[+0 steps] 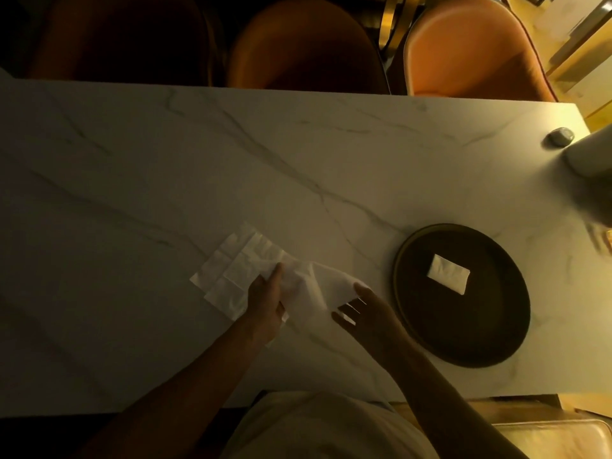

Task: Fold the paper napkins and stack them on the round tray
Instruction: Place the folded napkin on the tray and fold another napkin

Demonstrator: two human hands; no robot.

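Note:
A dark round tray (pixel 496 339) lies on the marble table at the right, with one small folded white napkin (pixel 449 273) on it. Left of the tray lies a loose pile of unfolded white napkins (pixel 231 270). One napkin (pixel 318 286) is lifted and stretched between my hands. My left hand (pixel 266 303) grips its left part over the pile. My right hand (pixel 367 313) holds its right edge with fingers spread, close to the tray's left rim.
The white marble table (pixel 298 160) spans the view. Three orange chairs stand along its far edge. A small grey round object (pixel 560 136) and a pale cylindrical object (pixel 592 154) sit at the far right corner.

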